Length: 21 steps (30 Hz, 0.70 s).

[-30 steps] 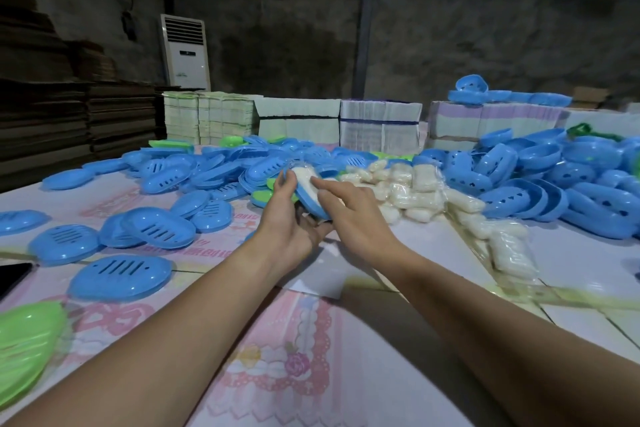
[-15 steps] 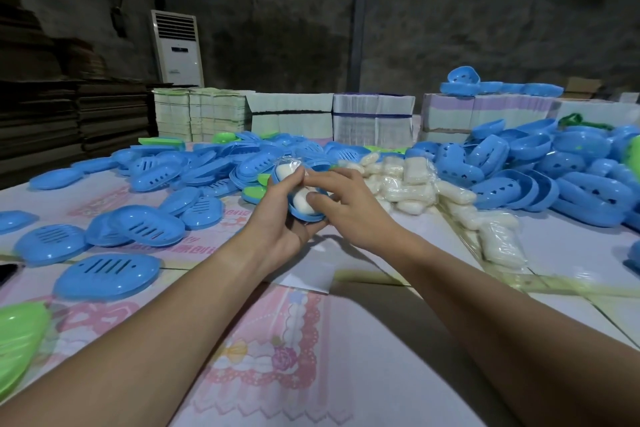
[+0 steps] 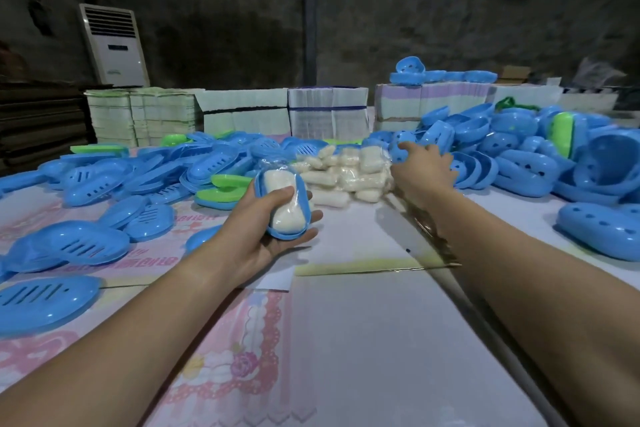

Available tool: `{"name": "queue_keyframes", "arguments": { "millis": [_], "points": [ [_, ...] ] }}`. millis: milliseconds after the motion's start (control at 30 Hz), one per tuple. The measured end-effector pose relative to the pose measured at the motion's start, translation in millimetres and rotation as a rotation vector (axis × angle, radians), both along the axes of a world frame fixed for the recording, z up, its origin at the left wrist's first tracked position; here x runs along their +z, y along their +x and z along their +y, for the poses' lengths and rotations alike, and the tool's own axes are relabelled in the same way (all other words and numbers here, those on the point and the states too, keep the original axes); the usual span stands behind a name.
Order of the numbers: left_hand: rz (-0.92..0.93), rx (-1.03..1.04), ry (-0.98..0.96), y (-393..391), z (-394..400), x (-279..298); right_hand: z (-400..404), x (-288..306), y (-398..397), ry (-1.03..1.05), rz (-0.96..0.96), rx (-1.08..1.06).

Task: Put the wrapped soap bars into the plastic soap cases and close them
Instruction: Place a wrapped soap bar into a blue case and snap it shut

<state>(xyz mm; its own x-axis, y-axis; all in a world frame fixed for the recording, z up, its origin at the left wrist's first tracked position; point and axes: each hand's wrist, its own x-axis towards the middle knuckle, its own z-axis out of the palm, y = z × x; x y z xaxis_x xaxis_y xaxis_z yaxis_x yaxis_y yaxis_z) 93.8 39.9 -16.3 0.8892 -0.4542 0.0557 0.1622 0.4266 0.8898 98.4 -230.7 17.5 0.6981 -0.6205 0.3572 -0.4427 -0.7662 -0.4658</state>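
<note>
My left hand (image 3: 258, 236) holds a blue case half (image 3: 304, 204) above the table, thumb pressed on the wrapped white soap bar (image 3: 282, 198) lying in it. My right hand (image 3: 420, 168) reaches to the far right and its fingers curl round a blue case half (image 3: 398, 152) at the edge of the right-hand pile. A heap of wrapped soap bars (image 3: 349, 170) lies between the two hands.
Blue slotted case lids (image 3: 79, 243) are strewn over the left of the table, with a few green ones (image 3: 225, 189). Deep blue case halves (image 3: 526, 163) pile up on the right. Stacks of flat cartons (image 3: 327, 114) line the far edge. An air conditioner (image 3: 112, 45) stands behind.
Both hands were together at the case with the soap. Now my right hand has left it and reached right to the pile of blue halves; my left keeps the filled half.
</note>
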Motion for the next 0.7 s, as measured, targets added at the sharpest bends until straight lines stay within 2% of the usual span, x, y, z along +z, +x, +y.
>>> {"name": "queue_keyframes", "arguments": {
  "millis": [167, 267, 433, 567, 633, 700],
  "points": [
    [-0.005, -0.017, 0.014, -3, -5, -2, -52, -13, -2, 0.109, 0.213, -0.186],
    [0.000, -0.048, 0.025, -6, -8, -3, -64, -23, 0, 0.153, 0.287, -0.160],
    [-0.005, -0.080, 0.010, -11, -9, -3, -76, -20, 13, 0.234, 0.261, -0.095],
    [-0.007, -0.091, 0.003, -10, -9, -2, -92, -9, 30, 0.444, 0.020, -0.077],
    [-0.005, -0.094, 0.012, -10, -10, -3, -94, -10, 30, 0.654, -0.200, -0.095],
    [-0.004, -0.100, 0.022, -9, -11, -4, -90, -15, 25, 0.688, -0.337, -0.169]
  ]
}}
